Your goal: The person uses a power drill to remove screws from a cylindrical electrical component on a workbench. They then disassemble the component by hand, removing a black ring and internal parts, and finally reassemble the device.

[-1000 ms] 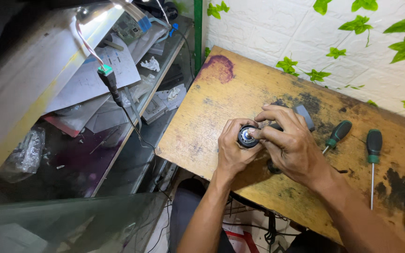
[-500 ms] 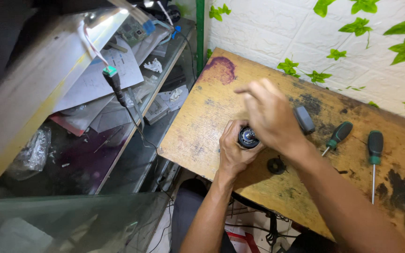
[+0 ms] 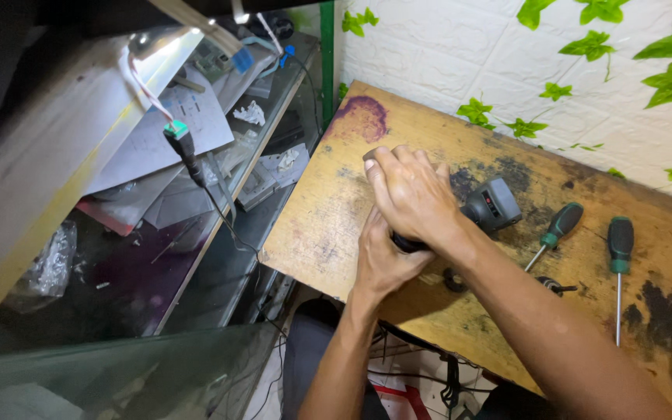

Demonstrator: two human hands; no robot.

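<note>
My left hand [image 3: 386, 260] grips the near end of a small dark grey device [image 3: 493, 205] that lies on the worn wooden table [image 3: 328, 225]. My right hand [image 3: 412, 194] reaches across over the left hand and hides the front of the device. A small dark part [image 3: 369, 155] is pinched at the right hand's fingertips, which point toward the table's left side. Only the device's rear block shows, to the right of my right wrist.
Two green-handled screwdrivers [image 3: 560, 227] [image 3: 620, 243] lie to the right. A small black ring [image 3: 453, 280] and another small black piece [image 3: 554, 286] sit near the table's front edge. A glass cabinet with papers and a hanging cable plug [image 3: 177, 134] stands to the left.
My right hand lifted off the round front of the device, then swung left and down over the left hand. The left hand kept its grip in place.
</note>
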